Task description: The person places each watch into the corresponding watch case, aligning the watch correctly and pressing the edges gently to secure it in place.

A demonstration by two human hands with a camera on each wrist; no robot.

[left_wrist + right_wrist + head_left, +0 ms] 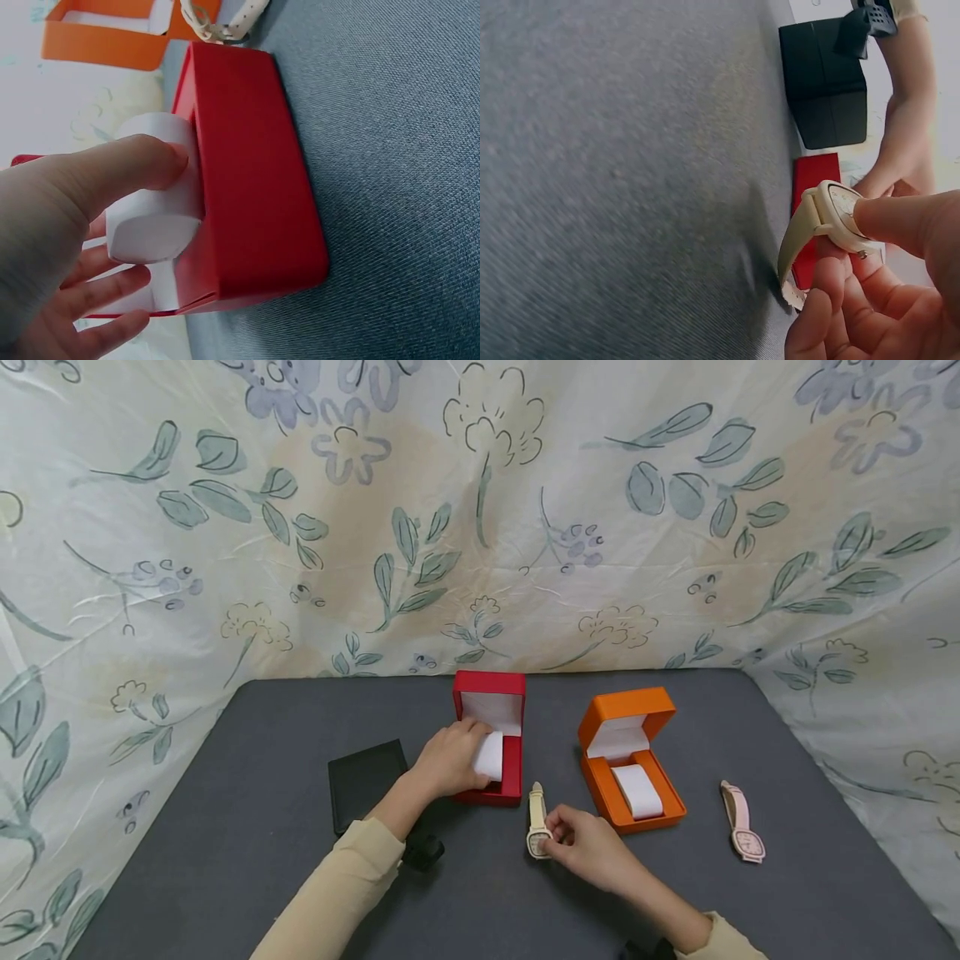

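My left hand (450,760) reaches into the open red watch box (512,768) and grips the white watch pillow (491,757). In the left wrist view, the thumb presses on the pillow (154,202) while the other fingers lie around its far side; the pillow sits partly within the red box (247,172). My right hand (588,843) pinches a cream wristwatch (537,827) by its case, just in front of the red box. The right wrist view shows the thumb on the dial of the watch (832,214), with the strap hanging down towards the tabletop.
An open orange watch box (600,781) with a white pillow (637,791) stands right of the red one. Further right lies a pink wristwatch (742,827). A black box (365,779) stands at left, beside my left forearm. Floral cloth (480,585) hangs behind the grey table (277,827).
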